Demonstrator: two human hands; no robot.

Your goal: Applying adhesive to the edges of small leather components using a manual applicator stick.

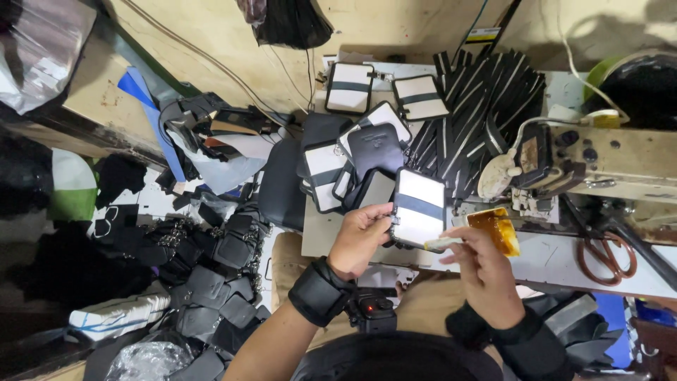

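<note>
Gluing the edge of a white pouch panel (419, 209), just left of the sewing machine (564, 166).
Left hand (361, 236) pinching panel; right hand (479, 264) gripping brush (443, 244) at lower edge, beside amber glue tub (499, 229). Next: likely steady strokes along the edge.

A small yellow-and-black label (482, 34) high on the back wall; a crumpled clear plastic bag (144, 361) on the floor.

At your twelve o'clock a stained beige wall (211, 28) carries loose cables (204, 60). A white worktable (550, 264) sits at three o'clock.
</note>
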